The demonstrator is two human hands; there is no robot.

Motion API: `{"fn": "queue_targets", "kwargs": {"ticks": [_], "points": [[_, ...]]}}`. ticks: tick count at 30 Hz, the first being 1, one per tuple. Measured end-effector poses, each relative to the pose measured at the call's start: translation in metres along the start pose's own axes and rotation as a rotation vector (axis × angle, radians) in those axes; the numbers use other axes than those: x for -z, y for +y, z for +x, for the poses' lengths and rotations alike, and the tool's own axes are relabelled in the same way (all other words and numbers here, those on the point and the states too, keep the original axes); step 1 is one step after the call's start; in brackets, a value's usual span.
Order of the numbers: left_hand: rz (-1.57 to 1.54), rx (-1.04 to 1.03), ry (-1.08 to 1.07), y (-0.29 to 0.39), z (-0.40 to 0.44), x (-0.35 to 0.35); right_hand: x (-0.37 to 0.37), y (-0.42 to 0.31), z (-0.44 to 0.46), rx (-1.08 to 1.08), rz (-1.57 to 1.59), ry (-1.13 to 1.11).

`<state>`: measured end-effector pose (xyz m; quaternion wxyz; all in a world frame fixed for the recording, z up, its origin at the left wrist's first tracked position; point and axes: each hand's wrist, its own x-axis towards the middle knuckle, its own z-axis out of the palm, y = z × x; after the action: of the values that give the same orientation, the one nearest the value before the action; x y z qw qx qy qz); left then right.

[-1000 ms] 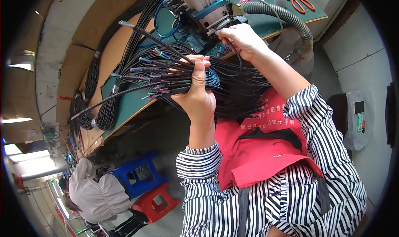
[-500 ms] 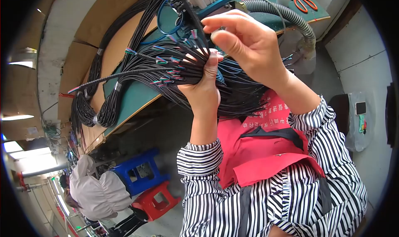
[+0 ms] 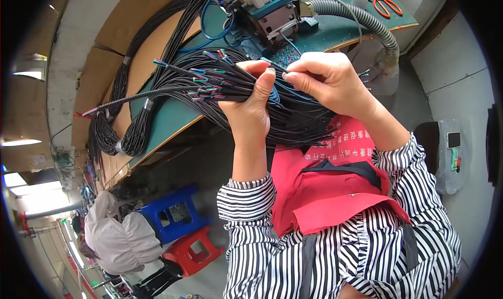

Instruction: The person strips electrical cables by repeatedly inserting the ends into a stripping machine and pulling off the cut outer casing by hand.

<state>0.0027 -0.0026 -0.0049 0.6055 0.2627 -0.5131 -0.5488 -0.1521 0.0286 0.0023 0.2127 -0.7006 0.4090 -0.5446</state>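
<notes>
My left hand [image 3: 251,97] is wrapped round a bunch of black cables [image 3: 228,81], whose cut ends show red, green, blue and white wires and point left. Close beside it, my right hand [image 3: 332,84] pinches one thin dark cable [image 3: 276,64] between thumb and forefinger. That cable's tip lies near my left fingertips. More black cables [image 3: 298,123] run from the bunch over the red apron [image 3: 335,194]. Just beyond my hands stands a metal machine [image 3: 277,22], with small wire scraps [image 3: 288,53] below it.
Tied black cable bundles [image 3: 133,128] hang over the green table's [image 3: 162,128] left side. A grey corrugated hose [image 3: 361,17] and orange-handled pliers [image 3: 387,6] are at the back right. Blue [image 3: 170,215] and red [image 3: 196,254] stools and a person in grey [image 3: 123,238] are lower left.
My right hand has left the machine and come down beside my left hand, where it now pinches a thin cable. The bunch stays in my left hand, its wire ends shifted slightly.
</notes>
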Motion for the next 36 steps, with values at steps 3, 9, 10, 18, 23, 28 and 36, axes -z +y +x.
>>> {"fn": "queue_targets", "kwargs": {"ticks": [3, 9, 10, 18, 23, 28, 36], "points": [[0.027, 0.017, 0.013, 0.000, -0.001, -0.003, -0.002, 0.004, -0.004, 0.135, -0.115, 0.032], [0.001, -0.074, -0.028, -0.005, -0.004, -0.007, -0.013, 0.005, -0.012, -0.154, 0.158, -0.121], [-0.021, -0.091, -0.029, -0.006, -0.005, -0.009, -0.017, 0.003, -0.015, -0.388, 0.354, -0.221], [0.104, 0.068, -0.118, 0.010, 0.000, 0.005, 0.006, 0.002, -0.011, -0.247, 0.199, -0.078], [0.158, -0.079, 0.004, -0.005, -0.002, -0.004, -0.013, -0.009, -0.019, -0.350, 0.288, -0.157], [0.024, 0.054, 0.162, -0.004, -0.012, -0.025, -0.036, -0.004, -0.024, -0.427, 0.591, -0.026], [0.110, -0.014, 0.110, 0.002, -0.005, -0.010, -0.010, -0.006, -0.014, -0.499, 0.486, -0.095]]}}
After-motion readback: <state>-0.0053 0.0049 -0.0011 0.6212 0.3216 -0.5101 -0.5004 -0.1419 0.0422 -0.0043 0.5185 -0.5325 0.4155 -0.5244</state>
